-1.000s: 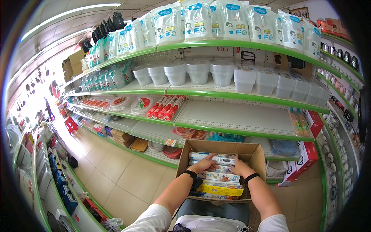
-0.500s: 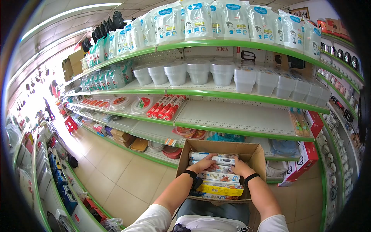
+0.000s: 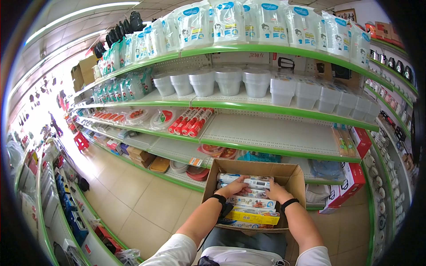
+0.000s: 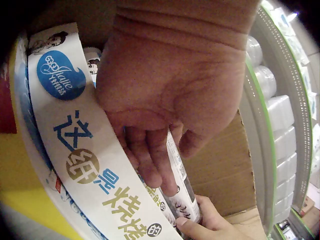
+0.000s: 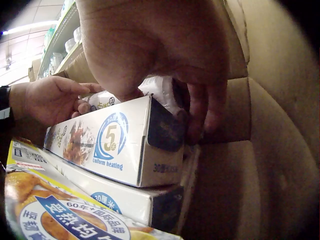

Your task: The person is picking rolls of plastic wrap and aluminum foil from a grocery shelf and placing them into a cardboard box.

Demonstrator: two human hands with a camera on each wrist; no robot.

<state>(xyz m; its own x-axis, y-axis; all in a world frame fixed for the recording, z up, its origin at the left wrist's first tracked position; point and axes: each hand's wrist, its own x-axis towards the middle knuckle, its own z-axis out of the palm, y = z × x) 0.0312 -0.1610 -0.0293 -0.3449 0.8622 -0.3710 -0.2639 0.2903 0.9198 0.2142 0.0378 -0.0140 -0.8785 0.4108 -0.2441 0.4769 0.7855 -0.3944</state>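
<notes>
Both hands reach down into an open cardboard box [image 3: 296, 181] packed with long printed cartons and rolls. The left hand [image 3: 233, 188] and right hand [image 3: 277, 192] grip a white printed roll [image 3: 257, 183] lying crosswise near the far side. In the left wrist view, the left fingers curl at the roll [image 4: 184, 187], and the right thumb lies on its end. The right wrist view shows the right hand [image 5: 160, 42] bent around the roll's wrapped white end [image 5: 162, 90]. Closer to the body lie a white baking-paper carton [image 5: 110, 140] and a yellow carton [image 3: 250, 217].
Green-edged shelves [image 3: 284, 111] rise ahead, holding stacked plastic tubs [image 3: 228, 82] and bagged goods [image 3: 275, 26]. Red-wrapped rolls [image 3: 191, 122] stand on a middle shelf. At the right is a red-and-white carton [image 3: 350, 186]; tiled floor [image 3: 146, 199] lies left of the box.
</notes>
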